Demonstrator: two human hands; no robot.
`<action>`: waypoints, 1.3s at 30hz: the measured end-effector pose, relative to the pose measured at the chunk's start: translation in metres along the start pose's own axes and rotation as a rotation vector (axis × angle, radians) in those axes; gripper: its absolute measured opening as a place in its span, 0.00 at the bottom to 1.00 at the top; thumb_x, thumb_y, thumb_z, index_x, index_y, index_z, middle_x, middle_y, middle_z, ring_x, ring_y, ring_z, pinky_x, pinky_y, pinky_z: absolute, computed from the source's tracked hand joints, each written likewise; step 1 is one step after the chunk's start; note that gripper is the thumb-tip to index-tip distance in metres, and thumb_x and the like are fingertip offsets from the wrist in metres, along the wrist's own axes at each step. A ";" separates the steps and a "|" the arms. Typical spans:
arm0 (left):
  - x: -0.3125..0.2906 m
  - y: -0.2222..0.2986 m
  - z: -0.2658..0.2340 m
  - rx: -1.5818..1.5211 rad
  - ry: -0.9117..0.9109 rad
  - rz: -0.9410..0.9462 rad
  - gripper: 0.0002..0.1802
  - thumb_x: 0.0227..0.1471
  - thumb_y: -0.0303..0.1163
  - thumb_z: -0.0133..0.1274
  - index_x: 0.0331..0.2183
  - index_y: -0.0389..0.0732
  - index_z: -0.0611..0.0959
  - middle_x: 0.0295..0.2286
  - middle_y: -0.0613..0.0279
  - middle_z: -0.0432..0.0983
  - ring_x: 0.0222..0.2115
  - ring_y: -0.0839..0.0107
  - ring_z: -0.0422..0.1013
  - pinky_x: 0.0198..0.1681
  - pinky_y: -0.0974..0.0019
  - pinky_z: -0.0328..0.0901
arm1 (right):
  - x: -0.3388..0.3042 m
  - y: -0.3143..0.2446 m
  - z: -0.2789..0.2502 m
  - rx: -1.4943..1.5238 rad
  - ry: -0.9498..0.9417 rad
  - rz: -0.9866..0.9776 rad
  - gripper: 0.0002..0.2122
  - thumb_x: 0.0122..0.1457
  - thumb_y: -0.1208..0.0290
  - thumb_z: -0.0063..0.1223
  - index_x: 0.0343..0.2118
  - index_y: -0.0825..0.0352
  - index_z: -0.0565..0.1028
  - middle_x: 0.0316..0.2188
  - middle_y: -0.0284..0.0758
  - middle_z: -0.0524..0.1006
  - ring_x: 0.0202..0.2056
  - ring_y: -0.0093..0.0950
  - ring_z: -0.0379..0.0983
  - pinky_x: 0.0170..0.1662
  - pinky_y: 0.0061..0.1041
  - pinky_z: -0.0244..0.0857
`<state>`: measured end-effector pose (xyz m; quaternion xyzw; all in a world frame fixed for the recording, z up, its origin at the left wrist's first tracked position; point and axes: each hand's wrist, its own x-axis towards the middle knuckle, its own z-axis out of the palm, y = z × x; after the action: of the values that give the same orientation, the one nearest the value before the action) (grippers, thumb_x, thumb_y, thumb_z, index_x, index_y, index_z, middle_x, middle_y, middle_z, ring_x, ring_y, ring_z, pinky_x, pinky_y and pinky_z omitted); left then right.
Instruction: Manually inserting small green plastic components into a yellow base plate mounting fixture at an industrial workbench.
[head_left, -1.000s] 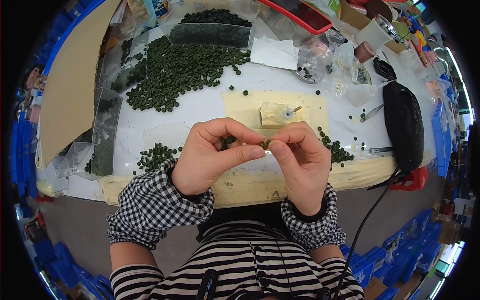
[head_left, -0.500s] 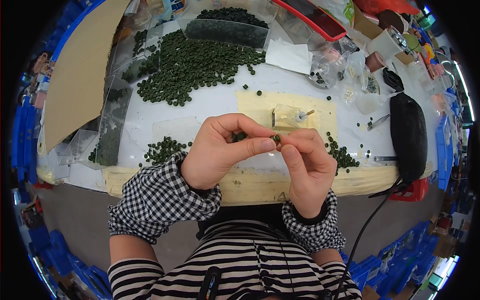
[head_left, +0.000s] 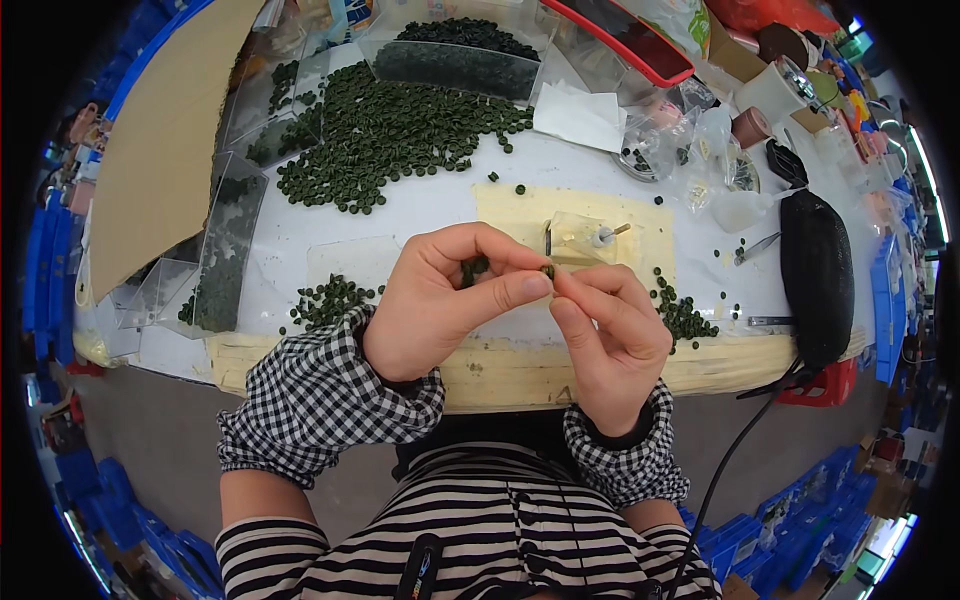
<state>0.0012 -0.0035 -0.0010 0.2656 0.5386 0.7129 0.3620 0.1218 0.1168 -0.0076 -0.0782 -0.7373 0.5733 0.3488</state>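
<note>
Over the table's front part, my left hand (head_left: 445, 295) pinches a small dark green round part (head_left: 547, 271) between thumb and forefinger. More green parts (head_left: 474, 269) show behind its thumb, within the curled fingers. My right hand (head_left: 618, 340) meets the left at the fingertips, its thumb and forefinger drawn together beside the pinched part. Whether those fingertips grip that part or something smaller is hidden. Just beyond both hands stands a small yellowish block fixture (head_left: 575, 236) with a thin metal pin, on a square of yellow tape.
A big heap of green round parts (head_left: 390, 135) lies at the far left, before a clear bin (head_left: 455, 70). Smaller piles lie beside my left hand (head_left: 333, 300) and right hand (head_left: 685, 318). Further right are tweezers (head_left: 760, 246), a black pouch (head_left: 815, 275) and a red-cased phone (head_left: 630, 40).
My right thumb and fingertips have shifted slightly left against the small green part, which has turned a little. My left hand has barely moved.
</note>
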 end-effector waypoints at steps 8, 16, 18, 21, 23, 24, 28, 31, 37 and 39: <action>-0.004 0.011 0.001 0.298 0.021 0.121 0.11 0.46 0.19 0.59 0.35 0.35 0.84 0.16 0.78 0.57 0.20 0.85 0.54 0.26 0.79 0.53 | -0.002 -0.001 -0.001 0.087 0.011 0.065 0.13 0.49 0.84 0.59 0.39 0.69 0.79 0.31 0.34 0.75 0.32 0.22 0.70 0.35 0.17 0.64; -0.002 0.011 -0.002 0.210 0.024 -0.006 0.10 0.44 0.19 0.61 0.33 0.35 0.84 0.15 0.76 0.57 0.18 0.85 0.53 0.25 0.78 0.52 | 0.002 0.002 -0.008 -0.153 -0.067 -0.103 0.15 0.47 0.84 0.61 0.39 0.67 0.80 0.28 0.32 0.75 0.29 0.22 0.69 0.31 0.17 0.63; -0.002 0.013 -0.002 0.371 0.006 0.146 0.09 0.44 0.19 0.61 0.33 0.35 0.84 0.14 0.76 0.58 0.17 0.85 0.53 0.24 0.78 0.52 | 0.002 0.002 -0.010 -0.163 -0.085 -0.102 0.15 0.46 0.83 0.61 0.39 0.67 0.80 0.27 0.32 0.75 0.28 0.22 0.69 0.30 0.17 0.62; -0.006 0.019 0.001 0.649 0.006 0.358 0.09 0.44 0.19 0.61 0.33 0.36 0.85 0.14 0.76 0.57 0.18 0.85 0.53 0.24 0.77 0.51 | 0.000 0.005 -0.010 -0.071 -0.084 -0.034 0.15 0.46 0.83 0.62 0.39 0.66 0.80 0.26 0.32 0.75 0.27 0.22 0.68 0.30 0.18 0.62; -0.006 0.013 0.000 0.478 0.023 0.245 0.10 0.43 0.18 0.61 0.33 0.36 0.85 0.14 0.76 0.56 0.18 0.84 0.53 0.23 0.77 0.51 | 0.000 0.004 -0.009 -0.053 -0.080 -0.030 0.15 0.47 0.83 0.61 0.40 0.66 0.80 0.26 0.32 0.75 0.27 0.22 0.68 0.30 0.17 0.62; -0.005 0.012 0.001 0.409 0.029 0.208 0.11 0.43 0.18 0.61 0.33 0.36 0.84 0.14 0.76 0.56 0.18 0.84 0.53 0.24 0.77 0.51 | 0.000 0.004 -0.008 -0.048 -0.071 -0.025 0.15 0.47 0.83 0.61 0.40 0.67 0.80 0.26 0.32 0.75 0.27 0.22 0.68 0.30 0.17 0.62; -0.003 0.011 0.003 0.321 0.038 0.155 0.12 0.43 0.17 0.61 0.34 0.35 0.84 0.14 0.76 0.55 0.18 0.85 0.53 0.25 0.78 0.53 | -0.001 0.003 -0.008 -0.018 -0.045 -0.003 0.14 0.48 0.83 0.60 0.40 0.67 0.80 0.27 0.32 0.76 0.28 0.21 0.69 0.30 0.17 0.62; -0.004 0.012 0.002 0.295 0.019 0.133 0.12 0.43 0.17 0.60 0.34 0.35 0.84 0.14 0.77 0.55 0.19 0.85 0.53 0.26 0.78 0.54 | -0.001 0.003 -0.009 0.000 -0.043 0.006 0.14 0.49 0.83 0.60 0.40 0.67 0.80 0.27 0.32 0.76 0.28 0.21 0.69 0.31 0.17 0.63; -0.004 0.014 0.002 0.375 0.027 0.156 0.12 0.42 0.17 0.60 0.34 0.35 0.84 0.14 0.76 0.55 0.19 0.84 0.54 0.26 0.78 0.53 | -0.002 0.002 -0.010 0.008 -0.059 0.008 0.14 0.49 0.83 0.59 0.41 0.68 0.79 0.27 0.33 0.76 0.28 0.21 0.70 0.31 0.17 0.63; -0.004 0.013 0.002 0.378 0.031 0.158 0.11 0.43 0.17 0.60 0.34 0.35 0.84 0.14 0.76 0.55 0.19 0.84 0.54 0.26 0.77 0.53 | -0.002 0.002 -0.009 -0.010 -0.056 -0.005 0.14 0.49 0.84 0.59 0.41 0.68 0.79 0.27 0.33 0.76 0.28 0.21 0.70 0.31 0.17 0.63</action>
<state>0.0018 -0.0074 0.0125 0.3592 0.6460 0.6292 0.2404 0.1281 0.1240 -0.0092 -0.0619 -0.7499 0.5706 0.3290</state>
